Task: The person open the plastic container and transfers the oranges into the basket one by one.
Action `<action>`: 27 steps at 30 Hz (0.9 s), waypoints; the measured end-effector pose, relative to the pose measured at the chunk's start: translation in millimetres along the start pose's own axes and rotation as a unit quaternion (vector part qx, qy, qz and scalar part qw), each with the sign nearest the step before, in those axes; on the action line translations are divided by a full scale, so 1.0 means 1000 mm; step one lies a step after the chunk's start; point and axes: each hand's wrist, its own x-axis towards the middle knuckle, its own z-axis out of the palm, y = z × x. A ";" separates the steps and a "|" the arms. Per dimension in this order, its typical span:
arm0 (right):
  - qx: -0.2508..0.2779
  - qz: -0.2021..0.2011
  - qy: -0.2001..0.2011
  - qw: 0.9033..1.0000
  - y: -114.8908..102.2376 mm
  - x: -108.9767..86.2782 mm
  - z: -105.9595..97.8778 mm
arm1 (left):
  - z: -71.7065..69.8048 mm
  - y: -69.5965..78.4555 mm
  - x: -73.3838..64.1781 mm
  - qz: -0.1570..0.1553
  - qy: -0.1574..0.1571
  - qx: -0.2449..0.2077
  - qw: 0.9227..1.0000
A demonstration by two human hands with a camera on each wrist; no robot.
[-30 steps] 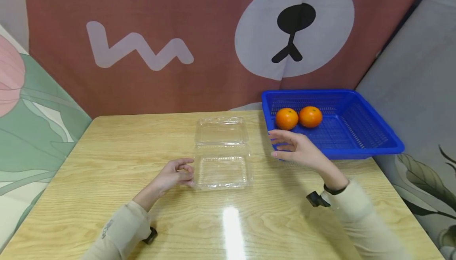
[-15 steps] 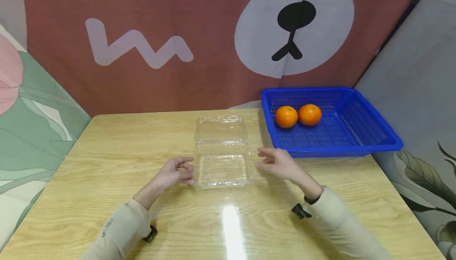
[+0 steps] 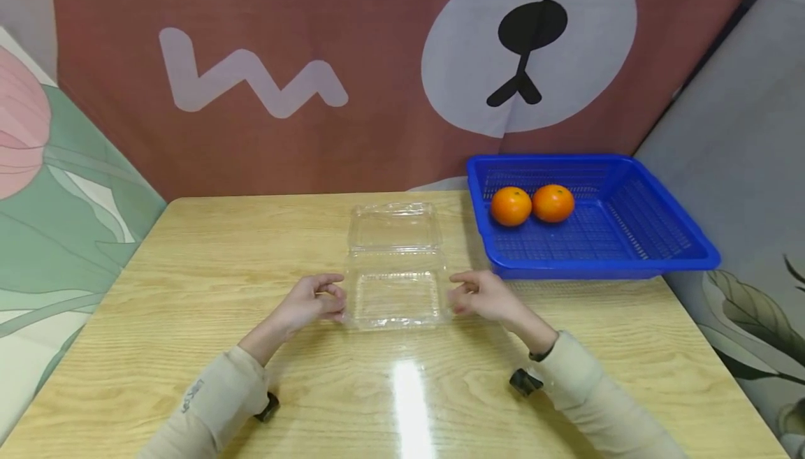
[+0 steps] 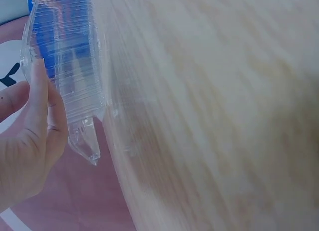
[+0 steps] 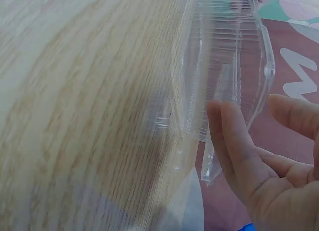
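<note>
A clear plastic clamshell container (image 3: 398, 295) lies unfolded on the table, its lid (image 3: 395, 227) laid back on the far side. At its left edge my left hand (image 3: 308, 298) holds the rim; the left wrist view shows fingers (image 4: 39, 99) against the rim, though the exact contact is hard to see. On the opposite side is my right hand (image 3: 484, 295). Seen from the right wrist, its fingers (image 5: 239, 136) extend beside the container's side wall, while a gap separates them from another digit near the rim. Nothing is gripped there.
A blue plastic basket (image 3: 604, 263) stands at the back right of the wooden table (image 3: 239, 235). It holds two oranges, one on the left (image 3: 511, 206) and one on the right (image 3: 553, 203). Printed cloth (image 3: 314, 151) hangs behind the table.
My right hand has moved left and toward me, from the basket's front corner to the container's right edge. My left hand keeps its place at the left edge. The view has shifted slightly.
</note>
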 end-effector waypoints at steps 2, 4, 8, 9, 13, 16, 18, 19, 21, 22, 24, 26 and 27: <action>-0.002 0.000 0.005 1.000 0.001 0.000 0.000 | 0.000 0.000 0.000 0.004 -0.002 0.003 1.000; -0.005 -0.001 0.010 1.000 0.001 0.000 0.001 | 0.000 0.001 0.001 0.005 -0.004 0.003 1.000; -0.018 0.003 0.020 1.000 -0.001 0.000 0.000 | -0.002 0.002 0.001 0.008 -0.009 0.010 1.000; -0.025 0.002 0.022 0.999 -0.002 0.000 0.000 | -0.002 0.003 0.001 0.009 -0.009 0.012 1.000; -0.056 -0.006 0.032 0.998 -0.005 0.000 -0.001 | -0.003 0.006 0.000 0.012 -0.009 0.017 1.000; -0.077 -0.018 0.041 0.996 -0.007 0.000 -0.003 | -0.004 0.008 -0.001 0.006 -0.006 0.013 1.000; -0.085 -0.026 0.048 0.995 -0.009 0.000 -0.003 | -0.004 0.009 -0.001 0.002 -0.004 0.009 1.000; -0.090 -0.030 0.051 0.994 -0.010 0.000 -0.003 | -0.004 0.009 -0.001 0.002 -0.003 0.009 1.000; -0.096 -0.036 0.059 0.993 -0.013 0.000 -0.003 | -0.004 0.010 -0.002 0.002 -0.002 0.007 1.000; -0.099 -0.039 0.063 0.992 -0.014 -0.001 -0.003 | -0.005 0.011 -0.002 0.004 -0.002 0.007 1.000; -0.107 -0.045 0.070 0.991 -0.016 -0.001 -0.003 | -0.005 0.012 -0.002 0.008 -0.003 0.003 1.000; -0.115 -0.049 0.079 0.989 -0.018 -0.002 -0.003 | -0.006 0.014 -0.002 0.015 -0.004 0.000 1.000; -0.118 -0.050 0.082 0.988 -0.019 -0.002 -0.002 | -0.006 0.015 -0.002 0.019 -0.005 -0.001 1.000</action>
